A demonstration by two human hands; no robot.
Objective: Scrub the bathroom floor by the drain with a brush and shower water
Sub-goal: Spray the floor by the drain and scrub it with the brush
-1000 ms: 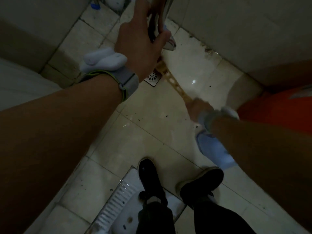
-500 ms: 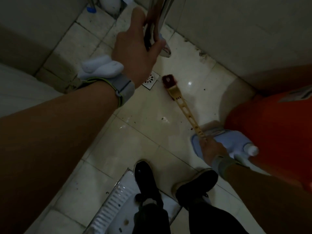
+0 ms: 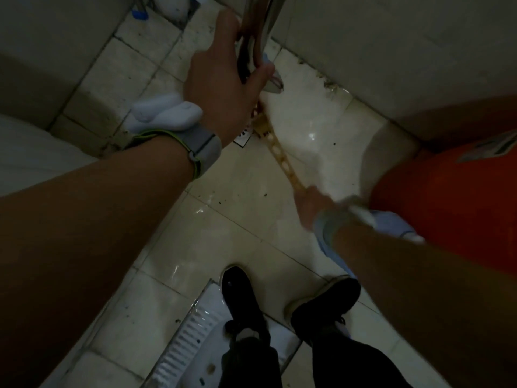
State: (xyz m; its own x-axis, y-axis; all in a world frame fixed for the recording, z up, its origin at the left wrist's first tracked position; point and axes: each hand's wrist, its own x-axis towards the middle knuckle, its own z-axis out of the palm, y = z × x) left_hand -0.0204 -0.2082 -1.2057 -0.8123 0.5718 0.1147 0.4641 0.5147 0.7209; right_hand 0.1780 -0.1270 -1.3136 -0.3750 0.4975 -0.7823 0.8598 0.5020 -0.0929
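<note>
Mid-scrub, I'd say: the right hand [image 3: 310,205] is blurry but wrapped round the end of the yellow brush [image 3: 282,156], whose handle runs up to the drain [image 3: 242,136]; the bristle end is hidden behind the left hand [image 3: 223,79]. That one has its fingers curled round the chrome shower head [image 3: 255,37] above the same spot; can't make out any spray. Next move probably wants short strokes over the speckled floor [image 3: 237,225] beside the drain, water aimed at the bristles.

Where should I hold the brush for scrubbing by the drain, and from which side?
Grip the brush at its handle's near end, from the right, as the right hand does: the slim perforated handle slants back from the drain, where its far end works.
</note>
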